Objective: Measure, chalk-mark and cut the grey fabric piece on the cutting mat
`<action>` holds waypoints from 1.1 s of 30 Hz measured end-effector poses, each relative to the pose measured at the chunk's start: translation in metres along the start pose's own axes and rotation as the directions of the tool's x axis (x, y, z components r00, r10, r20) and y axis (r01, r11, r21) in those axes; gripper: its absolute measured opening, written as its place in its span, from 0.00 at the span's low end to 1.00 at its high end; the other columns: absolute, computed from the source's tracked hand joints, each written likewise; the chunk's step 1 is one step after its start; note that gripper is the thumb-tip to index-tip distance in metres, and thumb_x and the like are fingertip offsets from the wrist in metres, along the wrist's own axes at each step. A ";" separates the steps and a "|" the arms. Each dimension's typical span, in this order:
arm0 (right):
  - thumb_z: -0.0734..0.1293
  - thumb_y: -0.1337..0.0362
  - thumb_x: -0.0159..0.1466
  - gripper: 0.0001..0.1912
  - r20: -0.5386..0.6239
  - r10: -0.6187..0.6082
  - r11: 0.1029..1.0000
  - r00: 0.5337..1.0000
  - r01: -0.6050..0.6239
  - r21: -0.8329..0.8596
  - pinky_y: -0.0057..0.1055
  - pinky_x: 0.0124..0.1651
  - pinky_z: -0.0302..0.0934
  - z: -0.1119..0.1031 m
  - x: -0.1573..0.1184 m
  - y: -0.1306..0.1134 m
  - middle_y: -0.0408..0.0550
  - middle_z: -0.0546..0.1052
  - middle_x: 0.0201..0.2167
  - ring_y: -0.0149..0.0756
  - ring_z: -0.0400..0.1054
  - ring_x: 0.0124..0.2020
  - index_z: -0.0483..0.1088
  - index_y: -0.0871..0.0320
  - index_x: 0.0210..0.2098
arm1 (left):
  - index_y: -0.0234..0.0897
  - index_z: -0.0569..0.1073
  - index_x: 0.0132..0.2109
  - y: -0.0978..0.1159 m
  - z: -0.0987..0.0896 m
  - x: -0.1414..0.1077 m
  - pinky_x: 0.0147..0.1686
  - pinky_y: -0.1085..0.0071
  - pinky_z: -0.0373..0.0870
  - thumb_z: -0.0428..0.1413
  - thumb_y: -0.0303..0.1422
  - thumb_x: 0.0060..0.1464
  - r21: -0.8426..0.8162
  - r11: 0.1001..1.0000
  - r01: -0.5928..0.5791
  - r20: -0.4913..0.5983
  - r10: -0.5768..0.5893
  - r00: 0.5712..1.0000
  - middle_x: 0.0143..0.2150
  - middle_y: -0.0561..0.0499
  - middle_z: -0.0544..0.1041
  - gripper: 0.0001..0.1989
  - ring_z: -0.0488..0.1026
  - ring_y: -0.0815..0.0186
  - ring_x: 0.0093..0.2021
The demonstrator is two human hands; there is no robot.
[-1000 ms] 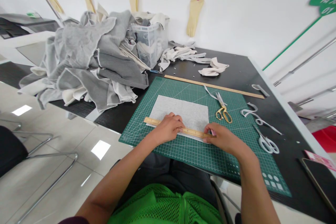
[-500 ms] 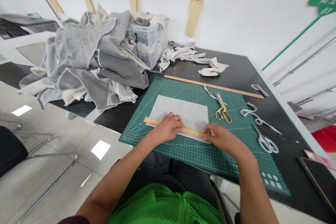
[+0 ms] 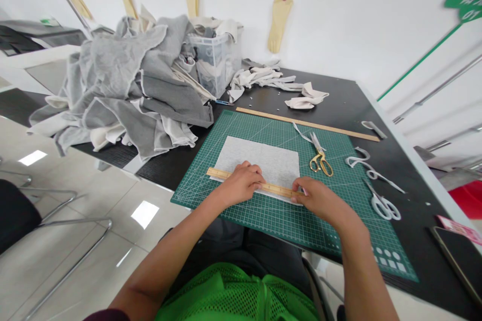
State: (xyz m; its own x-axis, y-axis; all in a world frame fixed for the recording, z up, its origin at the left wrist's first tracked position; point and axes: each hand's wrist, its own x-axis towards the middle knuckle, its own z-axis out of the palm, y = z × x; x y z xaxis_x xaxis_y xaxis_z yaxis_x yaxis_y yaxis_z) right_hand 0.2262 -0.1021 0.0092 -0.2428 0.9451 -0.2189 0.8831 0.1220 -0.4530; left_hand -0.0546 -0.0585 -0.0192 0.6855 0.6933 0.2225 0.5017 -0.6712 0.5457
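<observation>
A piece of light grey fabric point(image 3: 259, 154) lies flat on the green cutting mat point(image 3: 233, 210). Across its near edge rests a short wooden ruler point(image 3: 276, 189), with a narrow strip of fabric showing on the near side. My left hand point(image 3: 244, 180) is closed over the middle of the ruler, fingers bent and pressing down. At the ruler's right end, my right hand point(image 3: 309, 192) pinches it between thumb and fingers. Something small and pinkish shows at those fingers, too hidden to name. Gold-handled scissors point(image 3: 321, 161) lie beyond my right hand.
White-handled scissors point(image 3: 384, 205), fabric scraps point(image 3: 357, 160) and a phone point(image 3: 457, 258) lie to the right. A long wooden ruler point(image 3: 309, 123) spans the mat's far edge. A large heap of grey fabric point(image 3: 124, 80) and a clear plastic bin point(image 3: 216, 62) stand at the back left.
</observation>
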 end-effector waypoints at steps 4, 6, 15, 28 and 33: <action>0.69 0.63 0.61 0.05 0.003 0.007 1.000 1.000 -0.007 -0.010 0.34 0.39 0.58 0.002 0.001 0.000 0.47 0.75 0.34 0.42 0.70 0.35 0.74 0.54 0.37 | 0.43 0.81 0.46 0.000 0.000 0.000 0.53 0.61 0.64 0.55 0.28 0.65 -0.009 1.000 0.007 -0.002 -0.007 1.000 0.47 0.50 0.75 0.11 0.66 0.60 0.48; 0.70 0.63 0.61 0.05 0.002 0.012 1.000 1.000 -0.012 -0.008 0.34 0.39 0.59 0.003 0.001 -0.001 0.47 0.75 0.34 0.42 0.70 0.36 0.73 0.54 0.38 | 0.43 0.81 0.46 0.001 0.000 0.000 0.53 0.61 0.64 0.55 0.28 0.65 -0.007 1.000 0.011 -0.001 -0.011 1.000 0.47 0.50 0.75 0.11 0.66 0.60 0.48; 0.68 0.51 0.67 0.14 -0.171 -0.033 0.964 0.985 0.077 0.256 0.32 0.32 0.59 -0.019 -0.013 0.025 0.42 0.69 0.27 0.38 0.64 0.29 0.73 0.53 0.46 | 0.44 0.81 0.44 0.005 -0.003 0.000 0.50 0.62 0.63 0.55 0.28 0.65 0.060 0.998 0.022 0.020 -0.023 1.000 0.46 0.51 0.76 0.10 0.65 0.60 0.48; 0.72 0.52 0.65 0.22 -0.314 0.074 0.680 0.947 0.183 0.710 0.41 0.47 0.69 -0.010 -0.003 0.008 0.47 0.77 0.37 0.40 0.73 0.38 0.70 0.53 0.55 | 0.46 0.81 0.44 0.002 0.000 0.001 0.47 0.61 0.61 0.57 0.28 0.63 0.107 0.994 0.026 0.009 -0.027 1.000 0.46 0.51 0.76 0.09 0.66 0.59 0.48; 0.66 0.51 0.69 0.14 -0.164 0.019 0.806 0.986 0.082 0.586 0.32 0.33 0.61 -0.003 0.001 0.014 0.41 0.69 0.28 0.35 0.65 0.30 0.72 0.55 0.42 | 0.45 0.81 0.44 -0.001 0.001 0.000 0.49 0.62 0.62 0.57 0.28 0.63 0.048 0.999 0.016 0.003 -0.017 1.000 0.46 0.51 0.75 0.09 0.65 0.60 0.47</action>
State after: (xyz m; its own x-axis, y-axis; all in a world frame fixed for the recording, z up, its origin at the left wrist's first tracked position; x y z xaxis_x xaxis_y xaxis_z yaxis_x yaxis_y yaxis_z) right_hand 0.2392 -0.0984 0.0056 -0.1572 0.9841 -0.0827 0.4564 -0.0018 -0.8898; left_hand -0.0542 -0.0579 -0.0203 0.6788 0.7034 0.2109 0.5378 -0.6717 0.5094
